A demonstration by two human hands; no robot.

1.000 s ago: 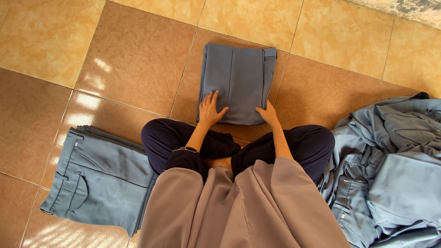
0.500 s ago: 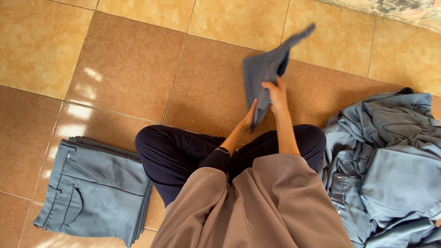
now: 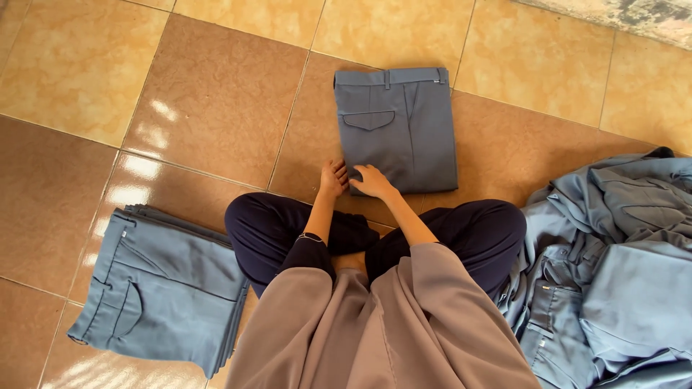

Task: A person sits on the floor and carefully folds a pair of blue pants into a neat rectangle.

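Both hands, left (image 3: 333, 178) and right (image 3: 371, 181), rest open on folded blue-grey trousers (image 3: 398, 126).

Glossy tiled floor (image 3: 216, 94), square tiles in tan and darker brown, laid in a checker-like mix with thin pale grout lines. Bright light patches reflect off the tiles at left (image 3: 140, 169). At the top right corner, a strip of rough, mottled grey concrete (image 3: 627, 13) borders the tiles.

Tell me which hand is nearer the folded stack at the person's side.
Left. The left hand is at the near left corner of the folded trousers, on the side toward the stack; the right hand lies just beyond it.
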